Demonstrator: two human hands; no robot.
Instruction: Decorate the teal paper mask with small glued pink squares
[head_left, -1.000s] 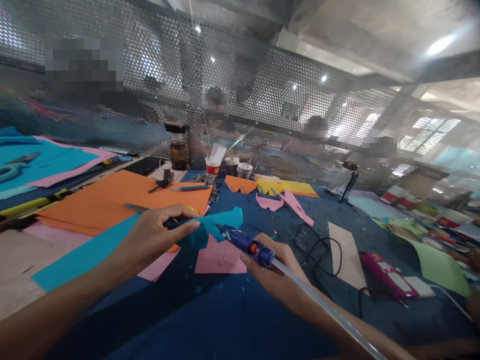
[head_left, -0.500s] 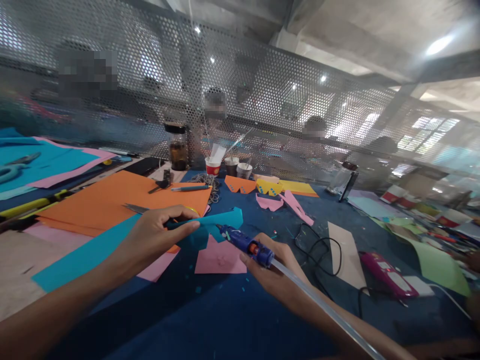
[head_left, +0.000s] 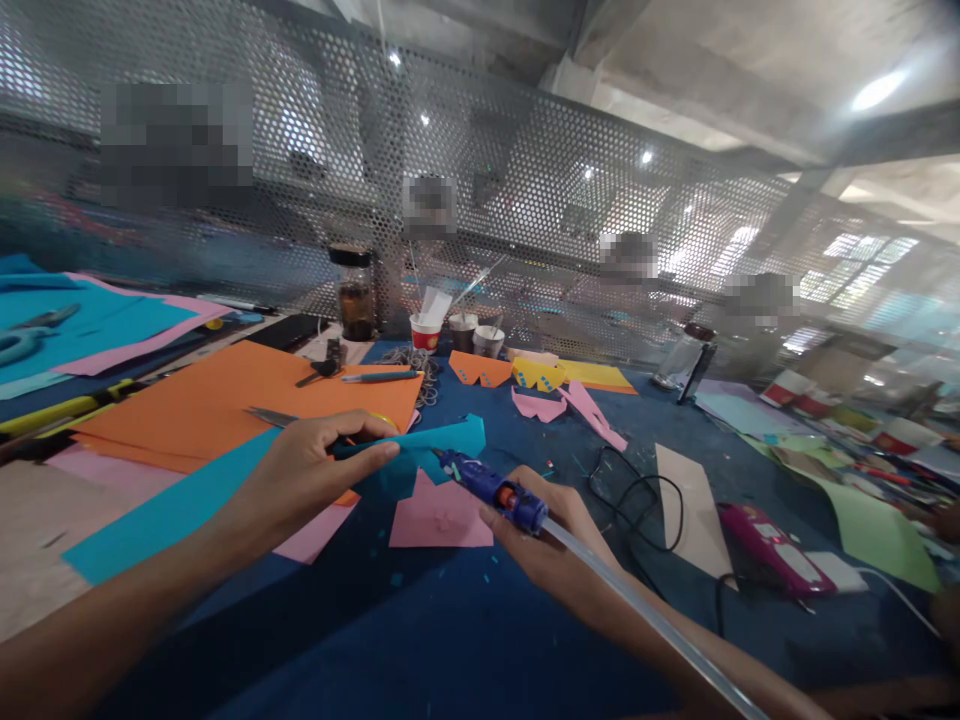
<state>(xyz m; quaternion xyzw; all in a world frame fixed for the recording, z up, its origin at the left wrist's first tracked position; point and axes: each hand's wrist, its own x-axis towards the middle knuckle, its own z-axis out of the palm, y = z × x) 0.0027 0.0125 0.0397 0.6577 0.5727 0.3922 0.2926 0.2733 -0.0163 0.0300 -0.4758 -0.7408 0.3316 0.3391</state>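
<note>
My left hand (head_left: pixel 330 465) pinches a folded piece of blue paper (head_left: pixel 446 437) between thumb and fingers, out in front of me. In my right hand (head_left: pixel 544 530) is a blue hot glue gun (head_left: pixel 484 482), a long clear glue stick (head_left: pixel 637 595) running out of its back. The gun's nozzle points left and meets or nearly meets the lower edge of the blue paper; I cannot tell whether it touches. Below them on the table lies a pink paper cutout (head_left: pixel 441 520) with a pointed top. Scissors (head_left: pixel 271 416) lie partly hidden behind my left hand.
Orange sheets (head_left: pixel 195 400) and a blue strip (head_left: pixel 157 510) cover the left side. Cups (head_left: pixel 425 335) and a dark-lidded jar (head_left: pixel 355 300) stand at the back by a perforated metal screen (head_left: pixel 525 200). A black cord (head_left: pixel 637 510) and a magenta power strip (head_left: pixel 780 550) lie on the right.
</note>
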